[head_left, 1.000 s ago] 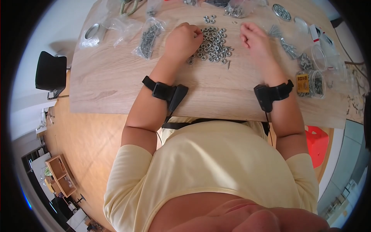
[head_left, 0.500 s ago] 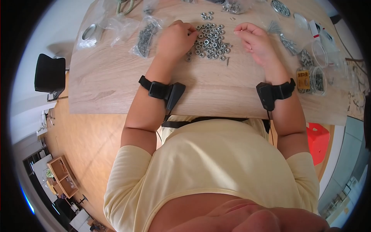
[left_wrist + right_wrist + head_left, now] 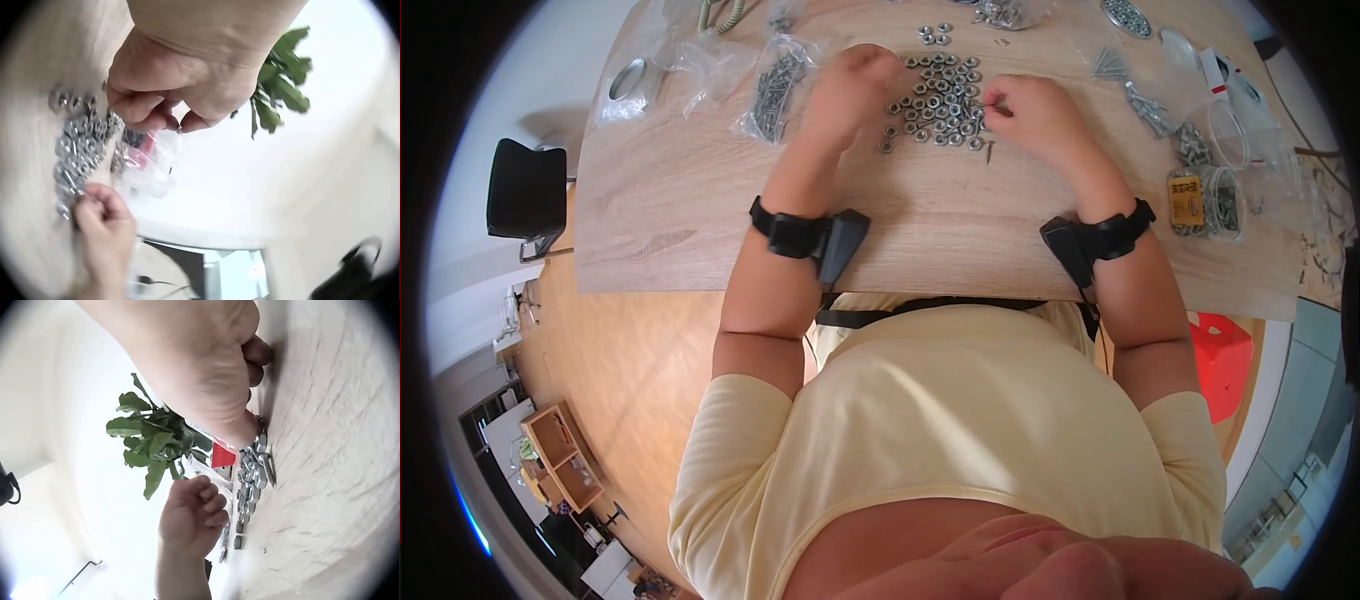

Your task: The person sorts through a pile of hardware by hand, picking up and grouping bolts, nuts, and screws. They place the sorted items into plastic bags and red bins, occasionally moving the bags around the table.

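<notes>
A pile of metal nuts (image 3: 945,98) with screws among them lies between the two hands. Raised at the pile's left side, the left hand (image 3: 852,92) has its fingers curled; in the left wrist view this hand (image 3: 181,81) pinches a tiny shiny metal piece (image 3: 180,130) between thumb and finger. The right hand (image 3: 1040,112) is bent over the pile's right edge, fingertips down among the hardware. In the left wrist view its thumb and fingers touch a screw (image 3: 70,180); whether they grip it cannot be told. A loose screw (image 3: 989,152) lies beside the pile.
A plastic bag of screws (image 3: 776,92) lies left of the left hand. To the right are loose screws (image 3: 1145,108), a clear tub (image 3: 1222,203) and a round lid (image 3: 1228,140). A few nuts (image 3: 935,36) sit beyond the pile. The table's front edge (image 3: 930,296) is near the body.
The right hand has moved left and down onto the pile's right edge. The left hand has drawn up and slightly left, away from the nuts.
</notes>
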A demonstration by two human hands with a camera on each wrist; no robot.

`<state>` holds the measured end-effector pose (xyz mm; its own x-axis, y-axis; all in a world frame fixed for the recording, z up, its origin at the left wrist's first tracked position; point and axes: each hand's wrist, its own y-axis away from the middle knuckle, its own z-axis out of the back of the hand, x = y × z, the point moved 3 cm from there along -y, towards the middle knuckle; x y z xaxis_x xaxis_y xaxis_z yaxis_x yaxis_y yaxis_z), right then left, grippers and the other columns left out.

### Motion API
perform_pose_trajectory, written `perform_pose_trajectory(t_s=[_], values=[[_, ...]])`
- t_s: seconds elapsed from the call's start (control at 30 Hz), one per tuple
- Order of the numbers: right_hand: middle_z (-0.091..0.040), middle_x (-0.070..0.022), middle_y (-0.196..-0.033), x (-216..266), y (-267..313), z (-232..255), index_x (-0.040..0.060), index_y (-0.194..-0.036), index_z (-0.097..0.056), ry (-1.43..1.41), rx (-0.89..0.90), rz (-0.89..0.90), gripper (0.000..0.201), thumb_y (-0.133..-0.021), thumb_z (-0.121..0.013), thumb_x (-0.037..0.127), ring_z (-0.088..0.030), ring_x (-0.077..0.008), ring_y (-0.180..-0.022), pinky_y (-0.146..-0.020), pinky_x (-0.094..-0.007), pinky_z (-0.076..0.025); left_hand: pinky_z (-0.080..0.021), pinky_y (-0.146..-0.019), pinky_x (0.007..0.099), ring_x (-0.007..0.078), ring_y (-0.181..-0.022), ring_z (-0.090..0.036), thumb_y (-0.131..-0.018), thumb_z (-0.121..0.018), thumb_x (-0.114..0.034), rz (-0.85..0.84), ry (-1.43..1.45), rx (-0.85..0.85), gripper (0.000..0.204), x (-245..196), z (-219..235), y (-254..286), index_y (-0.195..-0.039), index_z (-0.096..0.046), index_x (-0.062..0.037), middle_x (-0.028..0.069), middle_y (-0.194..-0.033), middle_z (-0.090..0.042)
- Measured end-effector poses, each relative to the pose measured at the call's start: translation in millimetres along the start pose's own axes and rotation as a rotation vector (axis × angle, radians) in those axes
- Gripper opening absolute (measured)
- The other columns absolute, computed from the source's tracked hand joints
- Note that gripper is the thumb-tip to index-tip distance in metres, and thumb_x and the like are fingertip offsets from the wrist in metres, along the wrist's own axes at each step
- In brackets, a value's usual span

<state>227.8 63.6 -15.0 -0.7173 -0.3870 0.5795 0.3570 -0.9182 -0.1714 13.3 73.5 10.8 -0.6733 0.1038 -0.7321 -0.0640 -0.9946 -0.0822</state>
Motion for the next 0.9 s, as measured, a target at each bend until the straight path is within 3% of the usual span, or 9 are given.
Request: perform_pose_trajectory(t_s=[0.07, 0.2, 0.33, 0.4, 0.47, 0.5, 0.6, 0.73, 0.9], values=[[-0.064, -0.0114, -0.074, 9.9, -1.2, 4.6, 0.0064, -0.082, -0.064, 0.061, 0.034, -0.019, 0.015, -0.072, -0.064, 0.017, -0.061, -0.0258, -0.068, -0.062, -0.0359, -0.048, -0.033, -0.044, 0.0217, 0.0122, -0.06, -0.043, -0.078, -0.053, -0.021, 0.39, 1.342, 0.516, 0.019, 14.4, -2.3, -5.0, -0.082, -0.056, -0.0034, 0.005, -0.076, -0.05], [-0.061, -0.0107, -0.067, 10.8, -2.4, 5.8, 0.0045, -0.079, -0.063, 0.163, 0.088, -0.069, 0.015, -0.07, -0.065, 0.016, -0.059, -0.0215, -0.06, -0.057, -0.0337, -0.046, -0.024, -0.042, 0.0192, 0.0095, -0.058, -0.037, -0.078, -0.051, -0.02, 0.376, 1.435, 0.58, 0.016, 15.9, 2.7, -0.5, -0.082, -0.052, -0.0048, 0.0026, -0.077, -0.045], [-0.057, -0.0056, -0.062, 0.0, -0.5, 9.1, 0.0035, -0.079, -0.061, -0.027, 0.044, -0.099, 0.016, -0.069, -0.066, 0.016, -0.053, -0.0152, -0.055, -0.053, -0.0289, -0.043, -0.027, -0.041, 0.0216, 0.0105, -0.052, -0.038, -0.078, -0.054, -0.017, 0.329, 1.041, 0.517, 0.017, 11.6, 0.5, 2.4, -0.08, -0.058, -0.0013, 0.0011, -0.066, -0.048], [-0.05, 0.0006, -0.064, -8.8, 0.9, 15.7, 0.0045, -0.081, -0.057, -0.749, -0.026, -0.292, 0.015, -0.074, -0.061, 0.017, -0.043, -0.0091, -0.052, -0.047, -0.0232, -0.036, -0.03, -0.043, 0.0218, 0.0103, -0.052, -0.039, -0.078, -0.056, -0.019, 0.307, 0.92, 0.547, 0.018, 4.1, -3.8, 9.1, -0.08, -0.061, -0.0013, 0.0003, -0.064, -0.05], [-0.047, 0.0018, -0.062, -19.4, -2.7, 23.1, 0.0056, -0.079, -0.056, -1.18, 0.086, -0.216, 0.012, -0.077, -0.056, 0.017, -0.04, -0.008, -0.051, -0.045, -0.0212, -0.032, -0.039, -0.047, 0.0253, 0.0122, -0.053, -0.049, -0.075, -0.064, -0.019, -0.062, 0.033, 0.254, 0.018, -10.2, -1.7, 17.9, -0.08, -0.068, -0.0021, 0.0025, -0.061, -0.057], [-0.045, 0.003, -0.061, -18.8, -3.8, 25.5, 0.0066, -0.076, -0.054, -1.609, 0.203, -0.124, 0.012, -0.08, -0.052, 0.017, -0.038, -0.0068, -0.05, -0.044, -0.0193, -0.028, -0.039, -0.047, 0.0253, 0.0122, -0.053, -0.049, -0.075, -0.064, -0.019, -0.064, 0.034, 0.257, 0.018, -13.5, -3.8, 19.7, -0.08, -0.068, -0.0021, 0.0025, -0.061, -0.057], [-0.04, 0.003, -0.059, -16.1, -1.9, 29.7, 0.0071, -0.076, -0.051, -1.664, 0.074, -0.166, 0.015, -0.083, -0.046, 0.019, -0.034, -0.0056, -0.049, -0.044, -0.0196, -0.026, -0.049, -0.061, 0.034, 0.0229, -0.064, -0.063, -0.071, -0.065, -0.021, -0.035, -0.156, 0.28, 0.017, -14.1, -8.2, 21.8, -0.076, -0.07, -0.0053, 0.0131, -0.069, -0.065], [-0.041, 0.0038, -0.059, -19.4, -2.6, 27.5, 0.0053, -0.078, -0.054, -1.523, 0.068, -0.222, 0.012, -0.081, -0.053, 0.017, -0.037, -0.007, -0.051, -0.045, -0.0195, -0.027, -0.05, -0.062, 0.0365, 0.0288, -0.066, -0.062, -0.07, -0.065, -0.023, -0.12, -0.307, 0.218, 0.02, -13.0, -14.1, 22.8, -0.082, -0.07, -0.0076, 0.0138, -0.075, -0.066], [-0.056, -0.0032, -0.064, -6.1, 5.9, 33.1, 0.0056, -0.087, -0.061, -0.076, 0.112, -0.198, 0.012, -0.078, -0.063, 0.013, -0.052, -0.0153, -0.061, -0.055, -0.0288, -0.042, -0.05, -0.062, 0.0361, 0.0255, -0.071, -0.063, -0.072, -0.062, -0.023, -0.182, -0.369, 0.183, 0.021, -11.7, -16.2, 23.5, -0.081, -0.068, -0.0052, 0.0127, -0.076, -0.065]])
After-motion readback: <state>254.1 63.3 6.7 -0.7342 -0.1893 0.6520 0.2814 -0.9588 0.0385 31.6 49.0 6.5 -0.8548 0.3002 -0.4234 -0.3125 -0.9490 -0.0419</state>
